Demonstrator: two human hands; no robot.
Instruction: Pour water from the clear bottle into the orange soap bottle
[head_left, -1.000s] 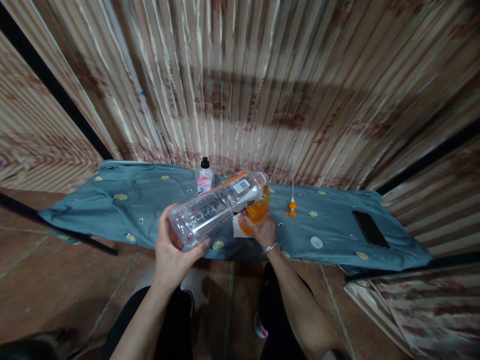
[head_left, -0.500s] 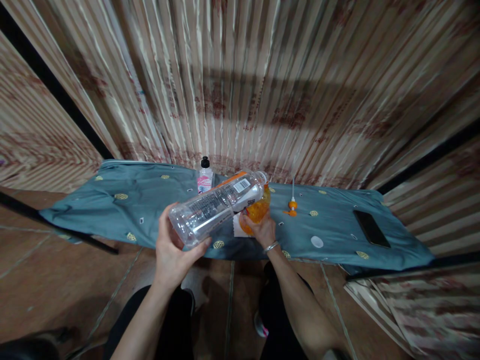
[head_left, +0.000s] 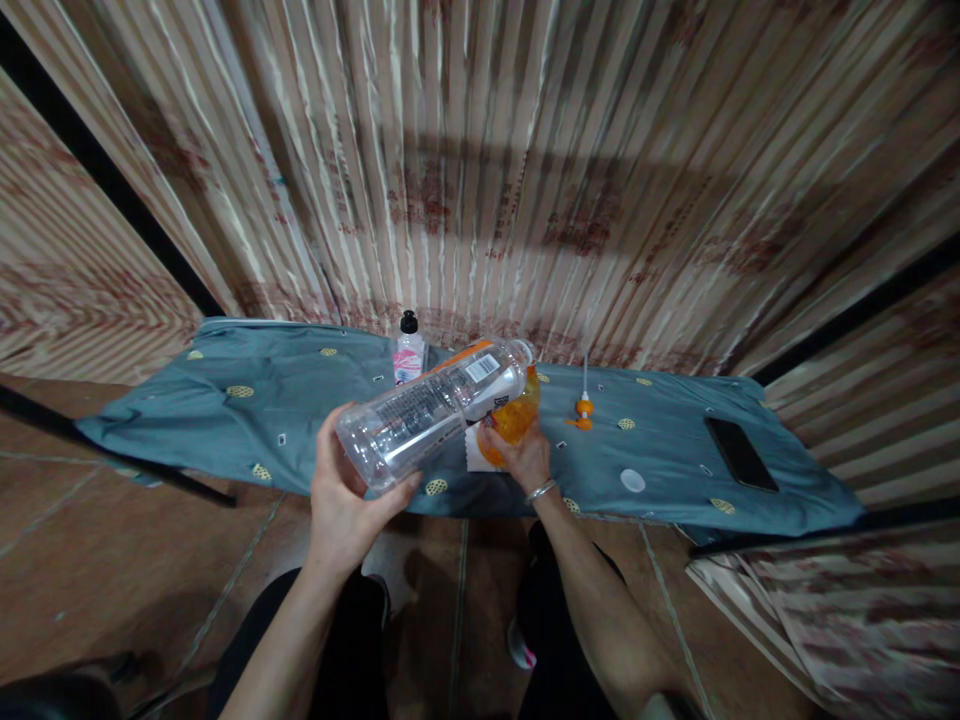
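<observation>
My left hand is wrapped round the base of a clear plastic bottle, which tilts with its neck to the upper right. The bottle's neck overlaps the top of an orange bottle; whether the mouths touch is hidden. My right hand is closed round the side of the orange bottle, which stands on a white paper. A small clear bottle with a pink label and black cap stands behind the clear bottle. To the right, an orange pump head stands with its white tube upward.
A blue-green cloth with yellow patterns covers the narrow table. On its right lie a black phone and a white disc. A pleated curtain hangs behind, and black poles rise at both sides.
Almost nothing differs. Both hands keep their hold and the bottle keeps its tilt; the whole view has shifted very slightly.
</observation>
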